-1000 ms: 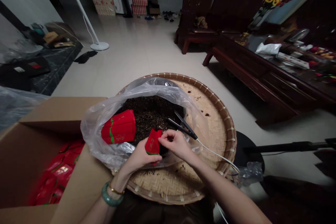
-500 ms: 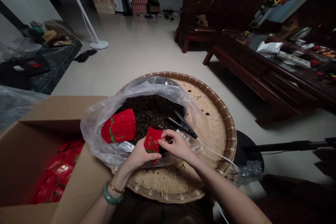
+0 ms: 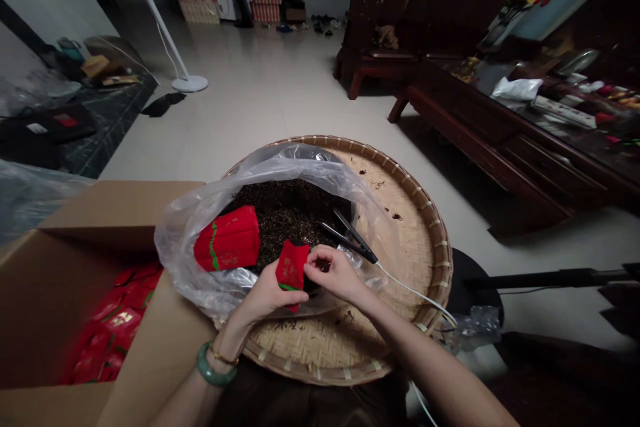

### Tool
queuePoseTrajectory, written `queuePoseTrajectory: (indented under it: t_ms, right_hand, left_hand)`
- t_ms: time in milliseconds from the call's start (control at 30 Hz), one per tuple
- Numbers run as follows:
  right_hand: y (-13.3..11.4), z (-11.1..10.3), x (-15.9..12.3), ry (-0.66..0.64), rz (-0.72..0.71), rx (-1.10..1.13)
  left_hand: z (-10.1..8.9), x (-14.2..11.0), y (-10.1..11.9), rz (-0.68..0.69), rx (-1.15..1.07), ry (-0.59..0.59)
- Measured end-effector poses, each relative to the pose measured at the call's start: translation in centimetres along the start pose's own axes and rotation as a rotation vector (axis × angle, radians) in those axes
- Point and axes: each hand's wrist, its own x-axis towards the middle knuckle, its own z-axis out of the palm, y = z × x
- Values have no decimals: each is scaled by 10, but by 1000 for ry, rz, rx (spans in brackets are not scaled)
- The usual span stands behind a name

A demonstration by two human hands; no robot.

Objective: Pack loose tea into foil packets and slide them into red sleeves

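Note:
My left hand [image 3: 269,293] is closed on a small red tea packet [image 3: 291,265] with gold print and a green band, its thumb across the lower end. Against the packet's right edge my right hand [image 3: 336,272] has thumb and index finger pinched; the fingertips are partly hidden. Beneath both lies a clear plastic bag [image 3: 187,220] of dark, dried, tea-like leaves [image 3: 290,213]. A stack of flat red packets [image 3: 227,239] rests on the leaves at left. Just beyond my right hand lies a black hair-straightener-like sealer [image 3: 353,237], jaws apart, on a white cord.
The bag sits in a round woven bamboo tray [image 3: 415,227] with scattered leaf bits. At left stands an open cardboard box [image 3: 165,320] holding many red packets [image 3: 123,320]. A black stand [image 3: 475,280] is close on the right. Further off are a dark wooden table [image 3: 500,133] and a lamp base [image 3: 190,83].
The fingers of my right hand have shifted slightly right, from over the packet's face to its right edge. My left hand keeps its hold; the view has moved a little.

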Motion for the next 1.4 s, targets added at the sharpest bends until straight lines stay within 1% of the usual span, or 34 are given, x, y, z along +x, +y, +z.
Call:
queuePoseTrajectory:
  t_ms: [67,167,233,300,400,567,633,700,767,800,867,933,1000,1100,1200,1267,1367,1400]
  right_hand:
    - [0,-2,1,-2,-16,-27]
    - [1,-11,3,-40,-61,-51]
    - [2,-16,4,-75,-48,-22]
    - [4,-18,5,-105,38,74]
    - [6,-14,5,-136,183,264]
    - [10,-3,4,-32,274,313]
    - [13,-3,5,11,305,362]
    - [15,-4,6,40,299,404]
    - [17,-5,6,35,286,416]
    - [17,-5,5,23,283,414]
    - [18,-5,5,-12,279,394]
    - [17,-4,5,-59,267,344]
    - [15,-4,6,-80,220,253]
    - [10,-6,9,-44,110,99]
    - [7,-8,12,-12,67,12]
    - [8,-8,14,8,61,-12]
    - [9,-7,16,43,42,-38]
    - [10,-7,17,50,44,-43]
  left_hand:
    - [0,0,2,-4,45,11]
    - [-1,1,5,-18,104,17]
    - [-2,2,8,-25,125,21]
    - [-3,3,9,-22,148,43]
    - [0,5,8,5,196,105]
    - [6,5,5,-6,231,163]
    - [7,5,5,-4,242,169]
    - [6,5,5,7,244,161]
    - [4,6,5,11,200,135]
    - [3,6,5,4,143,114]
    - [2,7,5,-37,-42,78]
    - [1,9,6,-102,-236,80]
    - [2,10,8,-149,-350,117]
    - [4,11,10,-150,-394,174]
    - [5,10,12,-150,-416,186]
    - [6,10,14,-161,-442,142]
    - [7,11,16,-195,-463,24]
    - [7,12,16,-214,-462,4]
